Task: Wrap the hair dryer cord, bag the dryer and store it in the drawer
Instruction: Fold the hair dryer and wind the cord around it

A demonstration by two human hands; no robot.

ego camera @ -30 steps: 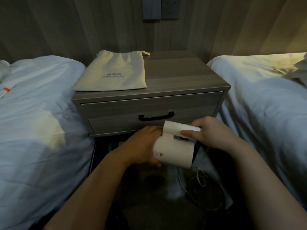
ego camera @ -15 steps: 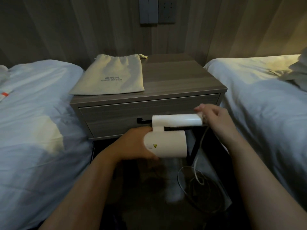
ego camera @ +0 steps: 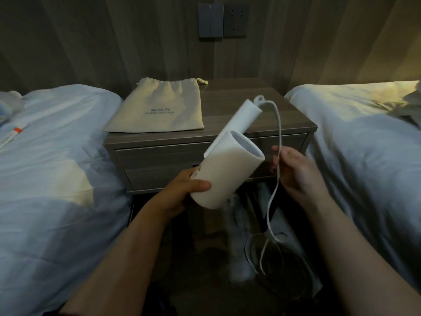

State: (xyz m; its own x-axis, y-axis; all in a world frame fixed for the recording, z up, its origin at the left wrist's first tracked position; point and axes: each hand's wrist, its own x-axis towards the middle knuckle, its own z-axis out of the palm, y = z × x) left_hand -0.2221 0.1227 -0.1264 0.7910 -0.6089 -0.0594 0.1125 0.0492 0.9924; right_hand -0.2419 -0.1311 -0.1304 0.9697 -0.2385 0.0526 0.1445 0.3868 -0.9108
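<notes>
My left hand (ego camera: 182, 192) grips the barrel of the white hair dryer (ego camera: 227, 169), holding it tilted in front of the nightstand with its handle pointing up and away. The white cord (ego camera: 278, 133) leaves the handle's end, arcs down through the fingers of my right hand (ego camera: 293, 172), and trails to loose loops on the dark floor. A beige drawstring bag (ego camera: 159, 108) lies flat on the left of the nightstand top (ego camera: 262, 115). The drawer (ego camera: 159, 160) below is closed; the dryer hides its handle.
Two beds with white bedding flank the nightstand, one at the left (ego camera: 50, 179) and one at the right (ego camera: 364, 142). A wall switch and socket plate (ego camera: 222, 20) sit above. A narrow dark floor gap lies between the beds.
The dryer has been raised and tilted, its handle now swung out and pointing away. My right hand let go of the handle and moved down to hold the cord.
</notes>
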